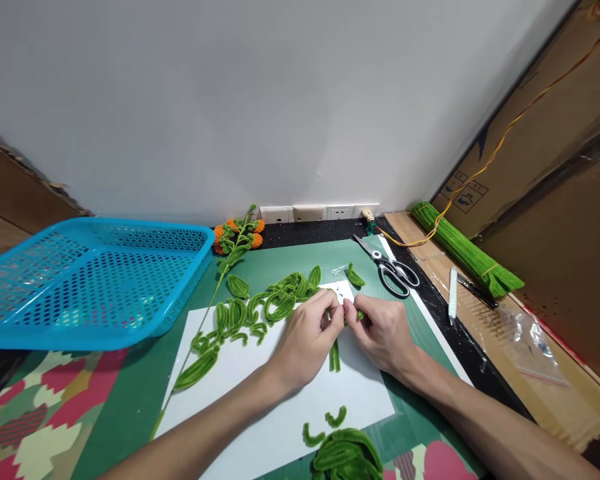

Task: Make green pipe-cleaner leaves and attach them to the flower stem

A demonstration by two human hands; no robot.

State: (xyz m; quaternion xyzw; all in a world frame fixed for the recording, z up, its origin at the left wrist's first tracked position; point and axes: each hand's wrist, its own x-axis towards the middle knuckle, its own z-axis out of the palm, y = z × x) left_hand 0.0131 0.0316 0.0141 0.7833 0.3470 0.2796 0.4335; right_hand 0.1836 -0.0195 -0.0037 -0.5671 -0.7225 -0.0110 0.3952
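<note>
Above the white paper point(275, 413), my left hand point(313, 333) and my right hand point(380, 330) meet with their fingertips pinched close together. Between them is a small green pipe cleaner point(360, 315), mostly hidden by the fingers; a bit of its fuzzy green shows at the right hand. Two short straight green strips point(335, 357) lie on the paper just below the hands. To the left is a spread of looped green pipe-cleaner leaves point(237, 312). Nearer me are small curved green pieces point(336, 418) and a pile of green leaf loops point(349, 455).
A blue perforated basket point(125, 280) stands at left. Beside it a pipe-cleaner stem with orange flowers point(237, 243) leans across the paper. Scissors point(390, 267) lie at the back right of the green mat point(290, 259). Further right are a green pipe-cleaner bundle point(465, 250) and a white pen-like stick point(453, 295).
</note>
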